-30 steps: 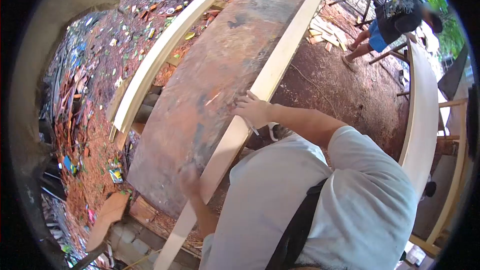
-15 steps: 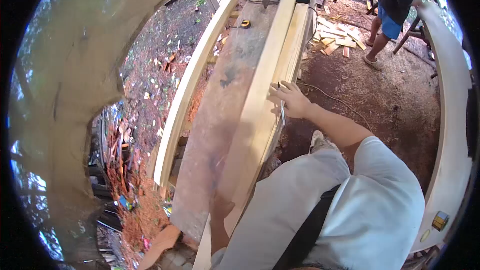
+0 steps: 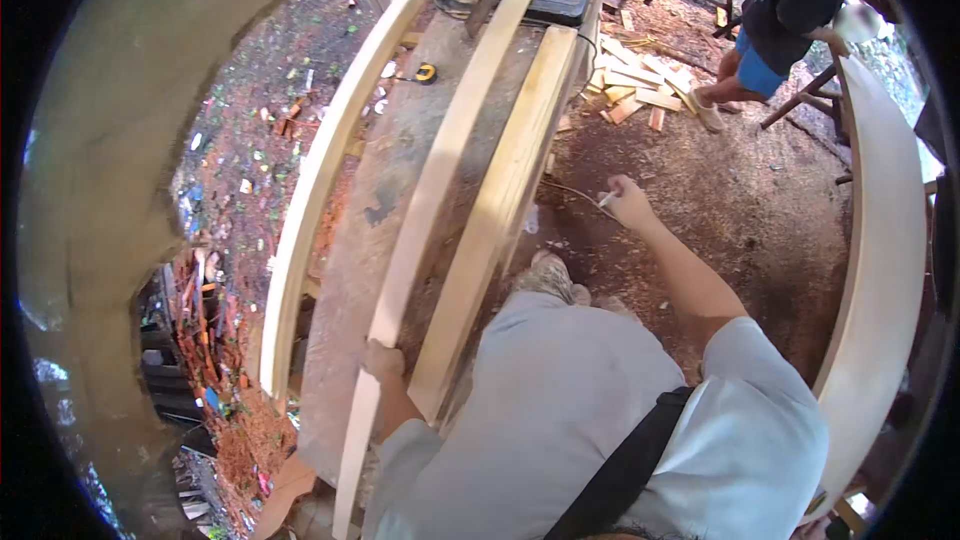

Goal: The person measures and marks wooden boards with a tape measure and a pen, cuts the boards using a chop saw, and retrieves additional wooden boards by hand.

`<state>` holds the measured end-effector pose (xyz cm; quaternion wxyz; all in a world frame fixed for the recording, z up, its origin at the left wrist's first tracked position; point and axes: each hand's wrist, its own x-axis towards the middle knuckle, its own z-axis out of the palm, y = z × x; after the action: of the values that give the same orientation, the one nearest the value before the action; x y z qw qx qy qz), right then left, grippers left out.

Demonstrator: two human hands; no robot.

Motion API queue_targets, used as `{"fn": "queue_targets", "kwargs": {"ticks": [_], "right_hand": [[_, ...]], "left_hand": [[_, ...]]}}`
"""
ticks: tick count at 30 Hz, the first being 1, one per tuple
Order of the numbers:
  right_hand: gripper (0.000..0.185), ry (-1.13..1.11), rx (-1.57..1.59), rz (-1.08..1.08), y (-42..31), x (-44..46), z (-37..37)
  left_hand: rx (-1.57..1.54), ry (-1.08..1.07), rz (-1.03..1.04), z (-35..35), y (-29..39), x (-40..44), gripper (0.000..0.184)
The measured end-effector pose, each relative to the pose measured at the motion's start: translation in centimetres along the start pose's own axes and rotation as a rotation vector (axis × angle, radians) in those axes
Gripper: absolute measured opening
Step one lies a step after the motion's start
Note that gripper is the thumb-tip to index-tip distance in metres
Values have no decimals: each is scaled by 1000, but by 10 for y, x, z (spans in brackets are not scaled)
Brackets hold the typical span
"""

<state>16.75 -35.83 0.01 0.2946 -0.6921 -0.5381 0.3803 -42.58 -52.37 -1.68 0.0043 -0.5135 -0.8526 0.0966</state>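
"In the head view, which way does the pale plank point(image 3: 430, 210) point?"
"Lengthwise over the bench point(image 3: 365, 250), far end leaning rightward up the view."
"And the hands?"
"The left hand point(image 3: 383, 362) grips its near part; the right hand point(image 3: 628, 202), well apart to its right, pinches a slim whitish stick point(image 3: 606, 200)."
"Its look?"
"Long, narrow, bare wood, left of a yellower plank point(image 3: 493, 220)."
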Motion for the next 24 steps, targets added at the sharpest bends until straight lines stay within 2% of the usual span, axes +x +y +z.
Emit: {"fn": "queue_targets", "kwargs": {"ticks": [1,2,3,4,5,6,7,8,9,10,11,12,13,15,17,18,19,21,23,24], "right_hand": [[36,23,-3,207,32,8,-9],[36,17,-35,224,64,17,-19],[33,-6,-13,224,96,24,-31],[31,-31,2,220,116,30,-49],[32,-42,150,364,79,27,-72],[32,-50,103,369,92,39,-86],[31,-47,-8,350,112,55,-94],[30,-47,-119,319,132,77,-106],[30,-68,-155,317,149,92,-117],[29,-119,17,457,163,109,-127],[28,-163,194,585,164,133,-138],[28,-176,171,559,145,156,-140],[30,-165,103,558,121,172,-135],[34,-167,9,551,59,204,-134],[35,-128,-29,18,9,249,-131],[32,-189,220,54,3,282,-131],[27,-149,107,-6,-22,308,-130],[22,-101,-29,-174,-49,369,-126],[30,-84,-75,-399,-53,437,-122],[46,-9,-187,-408,-69,465,-118]], "left_hand": [[8,-377,-106,-39,28,9,42],[111,-232,-77,2,11,15,45],[33,205,-40,48,-8,19,35],[-168,387,-18,42,3,14,31],[-21,-233,-218,31,3,24,51],[59,-146,-223,41,3,26,49],[50,-189,-223,14,19,34,44],[-222,-100,-278,-18,46,34,43],[-585,-128,-526,-38,67,44,43],[-596,-144,-557,-34,78,48,43],[-367,-66,-378,-31,86,59,43],[-141,13,-198,-30,99,69,43],[-160,11,-227,-39,124,81,43],[-228,-153,-69,-68,179,109,41],[-364,-103,-3,-36,220,137,43],[-351,-29,24,-40,252,147,42],[-334,48,55,-55,296,157,42],[-344,-7,32,-108,366,182,42],[-331,-15,10,-111,412,204,40],[-326,-31,0,-113,429,212,39]]}}
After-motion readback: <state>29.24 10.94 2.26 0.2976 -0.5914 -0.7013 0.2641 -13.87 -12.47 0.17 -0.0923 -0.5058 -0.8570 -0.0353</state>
